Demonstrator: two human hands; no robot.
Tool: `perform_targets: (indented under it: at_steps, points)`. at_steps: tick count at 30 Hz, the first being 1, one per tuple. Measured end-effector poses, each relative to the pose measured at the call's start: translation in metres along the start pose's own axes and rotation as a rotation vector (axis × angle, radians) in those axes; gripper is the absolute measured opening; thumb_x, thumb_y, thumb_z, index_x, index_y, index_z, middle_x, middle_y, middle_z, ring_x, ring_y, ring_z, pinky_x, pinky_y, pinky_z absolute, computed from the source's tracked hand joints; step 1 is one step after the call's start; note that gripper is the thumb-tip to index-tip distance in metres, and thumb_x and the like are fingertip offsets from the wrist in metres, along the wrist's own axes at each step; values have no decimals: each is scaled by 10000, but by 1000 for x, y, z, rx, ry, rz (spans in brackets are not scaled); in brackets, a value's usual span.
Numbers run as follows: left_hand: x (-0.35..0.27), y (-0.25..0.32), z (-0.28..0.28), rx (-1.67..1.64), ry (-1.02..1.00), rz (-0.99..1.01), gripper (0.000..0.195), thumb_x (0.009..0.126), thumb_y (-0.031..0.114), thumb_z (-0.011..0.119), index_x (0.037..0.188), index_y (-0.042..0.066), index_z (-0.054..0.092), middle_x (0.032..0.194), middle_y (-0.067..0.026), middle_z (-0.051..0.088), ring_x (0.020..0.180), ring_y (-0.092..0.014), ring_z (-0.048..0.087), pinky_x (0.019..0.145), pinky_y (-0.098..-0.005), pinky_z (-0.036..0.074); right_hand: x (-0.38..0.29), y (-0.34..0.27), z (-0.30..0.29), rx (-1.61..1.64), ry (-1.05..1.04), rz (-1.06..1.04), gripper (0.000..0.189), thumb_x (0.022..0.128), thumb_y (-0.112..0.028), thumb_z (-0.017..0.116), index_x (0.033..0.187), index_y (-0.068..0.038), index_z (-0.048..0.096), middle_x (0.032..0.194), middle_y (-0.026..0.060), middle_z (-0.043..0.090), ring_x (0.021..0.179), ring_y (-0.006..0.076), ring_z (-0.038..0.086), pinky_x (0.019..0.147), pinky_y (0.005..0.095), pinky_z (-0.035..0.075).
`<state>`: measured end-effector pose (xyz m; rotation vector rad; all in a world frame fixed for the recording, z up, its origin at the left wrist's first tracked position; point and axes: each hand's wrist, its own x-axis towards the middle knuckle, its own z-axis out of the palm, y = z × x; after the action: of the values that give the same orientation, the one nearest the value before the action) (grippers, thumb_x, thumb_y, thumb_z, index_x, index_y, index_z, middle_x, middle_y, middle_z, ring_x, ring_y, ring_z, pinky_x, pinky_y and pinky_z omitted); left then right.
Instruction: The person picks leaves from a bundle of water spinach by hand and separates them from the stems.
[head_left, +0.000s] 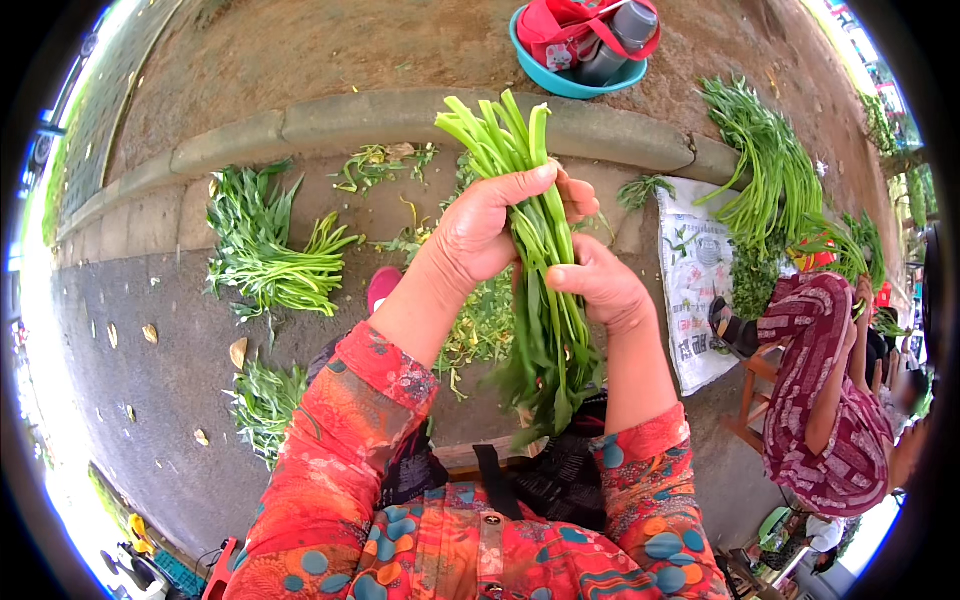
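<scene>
Both hands are wrapped around a bunch of leafy green stems (551, 217), which looks like water spinach. My left hand (480, 221) grips it near the cut stem ends, thumb across the front. Lower down, my right hand (604, 285) holds the leafy part, its thumb over the stems. The stem ends point away from me, and the leaves hang toward my lap. On the ground to the left lie a larger pile of the same greens (274, 247) and a smaller pile (270, 405). Loose trimmings (480, 322) are scattered below my hands.
A concrete curb (375, 120) crosses ahead. Beyond it stands a blue basin (577, 88) holding a red bag (555, 34) and a grey flask (619, 45). At right, more greens (780, 172) lie by a white sack (697, 300) bearing writing. A seated person (825, 420) is close by.
</scene>
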<state>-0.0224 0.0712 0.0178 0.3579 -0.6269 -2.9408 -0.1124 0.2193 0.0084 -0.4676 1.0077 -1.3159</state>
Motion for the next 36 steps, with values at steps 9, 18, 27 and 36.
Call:
perform_targets:
  at_steps: [9, 18, 27, 36]
  points:
    - [6, 14, -15, -43, 96, 147, 234, 849, 177, 610, 1017, 38, 526, 855, -58, 592, 833, -215, 578, 854, -405, 472, -6, -15, -3, -248, 150, -102, 564, 803, -189, 655, 1250, 77, 436, 1171, 101, 538, 1035, 145, 528, 904, 273, 417]
    - [5, 21, -17, -130, 48, 164, 401, 808, 45, 514, 1190, -32, 421, 929, -130, 578, 938, -295, 562, 932, -481, 428, -11, -16, -13, -164, 249, -56, 372, 831, -98, 556, 1161, 72, 535, 1026, 49, 606, 904, 95, 565, 836, 237, 446]
    - [-1, 23, -9, -25, -24, 178, 468, 760, -9, 534, 1210, 24, 410, 1002, -105, 545, 1071, -315, 511, 963, -570, 401, -12, -20, -14, -148, 186, -122, 319, 872, -81, 564, 1162, 48, 542, 1046, 33, 612, 946, 91, 557, 865, 240, 431]
    - [0, 26, -15, 35, 2, 208, 553, 749, 5, 543, 1273, 52, 370, 1002, -91, 534, 1081, -296, 504, 980, -559, 379, -9, -20, -17, -279, 408, -277, 223, 830, -103, 627, 1022, 12, 625, 896, 6, 628, 796, 53, 553, 718, 192, 448]
